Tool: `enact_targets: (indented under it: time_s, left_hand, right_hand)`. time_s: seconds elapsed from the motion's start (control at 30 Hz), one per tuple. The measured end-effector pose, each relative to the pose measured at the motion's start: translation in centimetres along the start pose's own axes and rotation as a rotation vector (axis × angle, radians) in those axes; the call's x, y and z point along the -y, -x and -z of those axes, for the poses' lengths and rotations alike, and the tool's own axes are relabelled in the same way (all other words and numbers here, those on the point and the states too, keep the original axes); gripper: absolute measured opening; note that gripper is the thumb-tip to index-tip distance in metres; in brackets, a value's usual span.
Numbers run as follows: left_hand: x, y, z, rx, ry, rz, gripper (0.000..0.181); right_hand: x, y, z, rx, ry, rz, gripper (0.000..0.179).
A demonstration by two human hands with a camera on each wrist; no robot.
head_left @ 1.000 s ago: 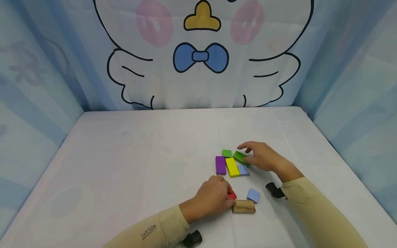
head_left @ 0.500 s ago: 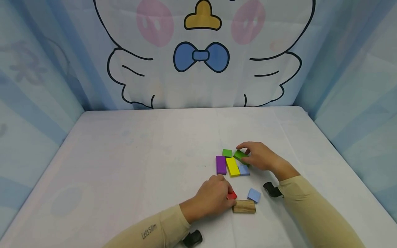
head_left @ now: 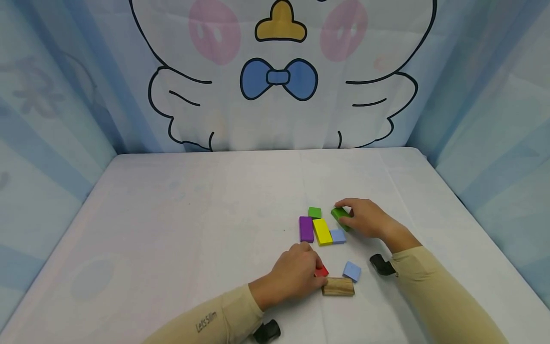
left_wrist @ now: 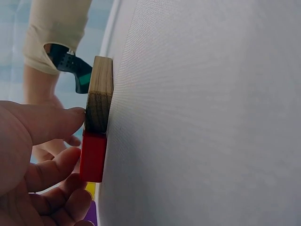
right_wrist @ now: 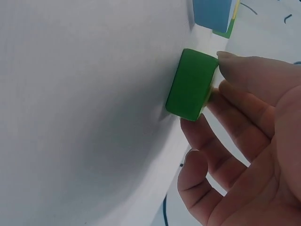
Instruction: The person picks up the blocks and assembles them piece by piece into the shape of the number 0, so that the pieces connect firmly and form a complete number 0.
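In the head view, my right hand pinches a green rectangular block between thumb and fingers; up close in the right wrist view, the green block is tilted by the white surface. My left hand stays low, its fingers curled at a red block. Its thumb tip lies at the end of a wooden block, which touches the red block in the left wrist view. Between the hands lie a purple block, a yellow block and a light blue block.
A smaller green block sits behind the purple one. Another light blue block lies just behind the wooden block. A white cloth covers the table; printed curtains enclose its back and sides.
My right hand has shifted slightly right, turning the green block and drawing it away from the yellow and light blue blocks. The left hand has stayed in place.
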State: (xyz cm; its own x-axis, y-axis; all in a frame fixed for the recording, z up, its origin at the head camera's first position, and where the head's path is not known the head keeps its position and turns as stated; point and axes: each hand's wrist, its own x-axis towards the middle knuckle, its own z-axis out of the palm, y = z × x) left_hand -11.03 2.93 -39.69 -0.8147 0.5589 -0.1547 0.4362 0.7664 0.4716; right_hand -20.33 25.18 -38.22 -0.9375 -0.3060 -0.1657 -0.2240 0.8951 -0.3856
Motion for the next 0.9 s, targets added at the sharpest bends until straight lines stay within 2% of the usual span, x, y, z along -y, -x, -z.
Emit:
enact_targets:
  time_s: [0.27,0.67,0.9]
  left_hand:
    - [-0.1,0.1,0.0,-0.007,-0.006,-0.007,0.027]
    - [-0.2,0.2,0.0,-0.010,-0.010,0.003,0.029]
    - [-0.2,0.2,0.0,-0.010,-0.013,0.004,0.029]
  right_hand:
    - [-0.7,0.6,0.1,-0.013,0.001,-0.009,0.044]
    - [-1.6,1.8,0.5,0.013,-0.042,-0.030,0.058]
    - [-1.9,2.2,0.6,-0.005,-0.037,-0.023,0.059]
